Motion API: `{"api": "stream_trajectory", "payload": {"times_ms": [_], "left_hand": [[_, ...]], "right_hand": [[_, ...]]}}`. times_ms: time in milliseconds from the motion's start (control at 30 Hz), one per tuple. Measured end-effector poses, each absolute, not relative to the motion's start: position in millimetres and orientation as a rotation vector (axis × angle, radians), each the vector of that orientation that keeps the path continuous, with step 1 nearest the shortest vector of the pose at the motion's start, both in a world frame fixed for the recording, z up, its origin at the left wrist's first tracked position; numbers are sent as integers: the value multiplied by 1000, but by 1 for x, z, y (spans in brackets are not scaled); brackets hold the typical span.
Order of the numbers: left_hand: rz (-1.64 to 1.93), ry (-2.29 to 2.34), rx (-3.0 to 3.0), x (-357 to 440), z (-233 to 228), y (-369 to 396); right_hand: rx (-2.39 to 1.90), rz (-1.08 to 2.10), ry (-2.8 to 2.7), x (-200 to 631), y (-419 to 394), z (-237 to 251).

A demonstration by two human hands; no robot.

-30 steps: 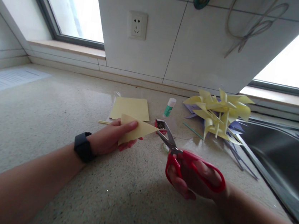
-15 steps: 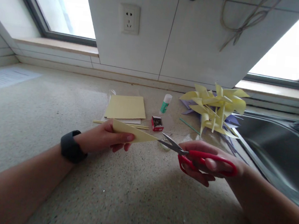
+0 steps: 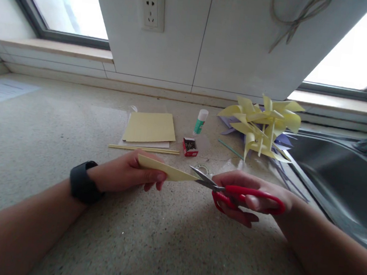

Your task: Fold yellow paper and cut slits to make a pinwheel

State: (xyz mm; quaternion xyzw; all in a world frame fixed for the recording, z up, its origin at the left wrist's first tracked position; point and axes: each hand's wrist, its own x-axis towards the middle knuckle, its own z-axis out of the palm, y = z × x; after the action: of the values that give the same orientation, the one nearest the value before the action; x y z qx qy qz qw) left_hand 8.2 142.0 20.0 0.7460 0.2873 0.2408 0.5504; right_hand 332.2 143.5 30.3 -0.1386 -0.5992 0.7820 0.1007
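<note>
Above the speckled counter [image 3: 165, 241], the left hand [image 3: 122, 175] pinches a folded yellow paper triangle [image 3: 165, 169] between thumb and fingers; its long axis runs left to right, its tip pointing right into the scissors [image 3: 230, 190]; the right hand [image 3: 249, 198] is closed through the red handles, blades slightly parted at the tip; seemingly a cut is starting, which calls for holding the paper steady while the blades close along the fold.

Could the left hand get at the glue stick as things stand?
Probably not straight away: the left hand is pinching the folded paper against the scissors. The counter between it and the glue stick holds only thin sticks, so the path looks free.
</note>
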Motion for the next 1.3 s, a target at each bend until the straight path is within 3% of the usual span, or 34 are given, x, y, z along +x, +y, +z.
{"api": "stream_trajectory", "payload": {"times_ms": [1300], "left_hand": [[616, 619, 1979, 9, 24, 143]], "right_hand": [[-518, 2269, -1771, 332, 140, 33]]}}
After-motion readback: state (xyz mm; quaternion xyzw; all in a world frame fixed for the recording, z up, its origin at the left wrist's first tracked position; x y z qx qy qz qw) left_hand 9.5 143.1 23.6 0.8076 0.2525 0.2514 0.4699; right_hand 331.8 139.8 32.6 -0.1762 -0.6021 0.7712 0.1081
